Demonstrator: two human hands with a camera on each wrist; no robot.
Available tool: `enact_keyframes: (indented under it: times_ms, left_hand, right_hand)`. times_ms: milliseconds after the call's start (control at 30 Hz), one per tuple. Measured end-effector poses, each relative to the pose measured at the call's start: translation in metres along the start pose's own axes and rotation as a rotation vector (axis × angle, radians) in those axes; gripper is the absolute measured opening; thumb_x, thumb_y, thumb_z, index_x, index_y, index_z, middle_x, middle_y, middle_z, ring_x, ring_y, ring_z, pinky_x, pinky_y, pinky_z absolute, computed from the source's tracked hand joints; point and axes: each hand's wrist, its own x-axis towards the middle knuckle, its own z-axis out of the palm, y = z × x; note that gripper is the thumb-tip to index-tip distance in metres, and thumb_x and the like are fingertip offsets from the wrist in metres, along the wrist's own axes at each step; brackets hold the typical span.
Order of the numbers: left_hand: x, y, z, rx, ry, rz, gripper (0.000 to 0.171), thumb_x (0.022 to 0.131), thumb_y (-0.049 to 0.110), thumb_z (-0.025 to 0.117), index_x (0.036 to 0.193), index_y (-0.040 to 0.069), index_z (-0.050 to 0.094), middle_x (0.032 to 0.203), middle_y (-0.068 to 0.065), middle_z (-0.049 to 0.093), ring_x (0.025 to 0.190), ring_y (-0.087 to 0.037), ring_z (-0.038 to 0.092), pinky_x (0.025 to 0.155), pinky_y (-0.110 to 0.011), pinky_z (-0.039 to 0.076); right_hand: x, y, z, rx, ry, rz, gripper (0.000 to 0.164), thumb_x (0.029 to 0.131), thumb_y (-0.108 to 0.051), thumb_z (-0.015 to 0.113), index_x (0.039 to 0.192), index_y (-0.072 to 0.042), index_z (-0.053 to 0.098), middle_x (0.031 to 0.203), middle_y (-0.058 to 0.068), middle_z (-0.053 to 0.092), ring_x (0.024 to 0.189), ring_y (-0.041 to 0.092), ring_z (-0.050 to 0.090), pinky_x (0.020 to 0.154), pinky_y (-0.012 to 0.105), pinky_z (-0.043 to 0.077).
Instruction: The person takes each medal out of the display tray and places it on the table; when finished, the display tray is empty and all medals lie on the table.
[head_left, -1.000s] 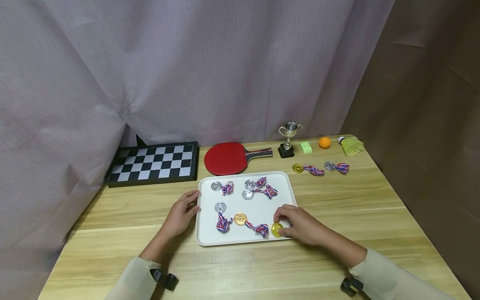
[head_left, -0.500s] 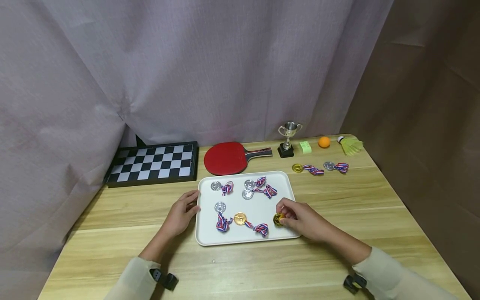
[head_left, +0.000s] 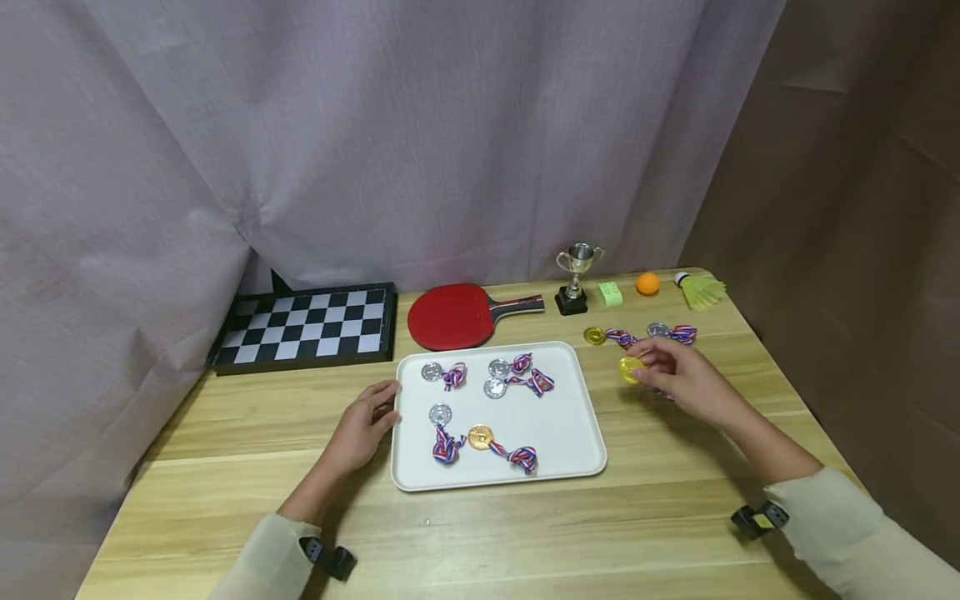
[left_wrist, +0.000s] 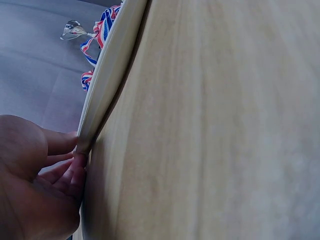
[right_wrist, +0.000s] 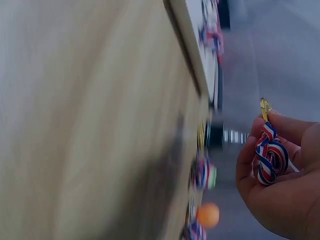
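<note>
My right hand [head_left: 663, 367] hovers over the table to the right of the white tray [head_left: 570, 421], pinching a gold medal [head_left: 630, 369] with its striped ribbon bunched in the palm [right_wrist: 271, 155]. On the tray lie several silver medals [head_left: 432, 372] and one gold medal [head_left: 480, 436], each with a red, white and blue ribbon. My left hand [head_left: 367, 421] rests against the tray's left edge, fingertips [left_wrist: 80, 162] touching the rim [left_wrist: 107, 85]. Just beyond my right hand, a gold medal [head_left: 596, 335] and a silver medal [head_left: 658, 330] lie on the table.
Along the back of the wooden table stand a chessboard [head_left: 307, 325], a red table tennis paddle [head_left: 457, 315], a small trophy [head_left: 575, 279], a green block [head_left: 611, 293], an orange ball [head_left: 647, 283] and a yellow shuttlecock [head_left: 701, 290]. Curtains hang behind.
My right hand lifted the gold medal off the tray's front right corner and carried it right and back, over the table near the two loose medals. The left hand stayed put.
</note>
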Motion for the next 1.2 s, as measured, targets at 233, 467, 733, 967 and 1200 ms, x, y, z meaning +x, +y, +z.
enact_keyframes:
  times_ms: [233,467,733,967,1200]
  left_hand:
    - [0.0,0.0,0.0,-0.007,-0.011,-0.012,0.051,0.1,-0.002,0.061,0.15,-0.004,0.048,0.155,-0.018,0.046,0.134,-0.034,0.056,0.11,-0.043,0.051]
    - [0.0,-0.001,0.0,-0.011,-0.009,-0.004,0.052,0.1,-0.003,0.062,0.15,-0.005,0.048,0.155,-0.02,0.046,0.133,-0.035,0.056,0.109,-0.043,0.052]
    - [0.001,-0.002,0.001,-0.018,0.004,0.011,0.052,0.099,-0.005,0.062,0.149,-0.007,0.048,0.155,-0.021,0.046,0.132,-0.036,0.057,0.108,-0.043,0.053]
    - [0.001,0.0,0.001,-0.023,0.001,0.008,0.052,0.099,-0.006,0.062,0.149,-0.008,0.048,0.155,-0.021,0.046,0.132,-0.036,0.057,0.108,-0.042,0.053]
    - [0.002,-0.003,0.0,-0.023,0.001,0.011,0.052,0.099,-0.005,0.062,0.149,-0.008,0.048,0.155,-0.021,0.046,0.129,-0.036,0.059,0.108,-0.042,0.053]
  right_hand:
    - [0.013,0.035,-0.059,-0.044,0.193,0.066,0.036,0.101,-0.01,0.066,0.131,0.008,0.058,0.095,0.001,0.068,0.078,-0.002,0.065,0.061,0.019,0.056]
    - [0.025,0.077,-0.088,-0.057,0.325,0.165,0.04,0.102,-0.009,0.064,0.134,0.011,0.054,0.097,-0.002,0.071,0.074,-0.011,0.061,0.06,0.014,0.051]
    - [0.037,0.108,-0.092,-0.157,0.351,0.317,0.037,0.1,-0.008,0.064,0.131,0.01,0.057,0.102,0.014,0.065,0.067,0.003,0.057,0.053,0.022,0.051]
    - [0.043,0.12,-0.091,-0.364,0.343,0.264,0.029,0.096,-0.007,0.068,0.12,0.008,0.063,0.102,0.029,0.067,0.073,0.022,0.062,0.064,0.033,0.046]
    - [0.048,0.118,-0.086,-0.408,0.346,0.266,0.025,0.097,-0.003,0.063,0.118,0.01,0.062,0.111,0.034,0.061,0.101,0.047,0.056,0.084,0.056,0.039]
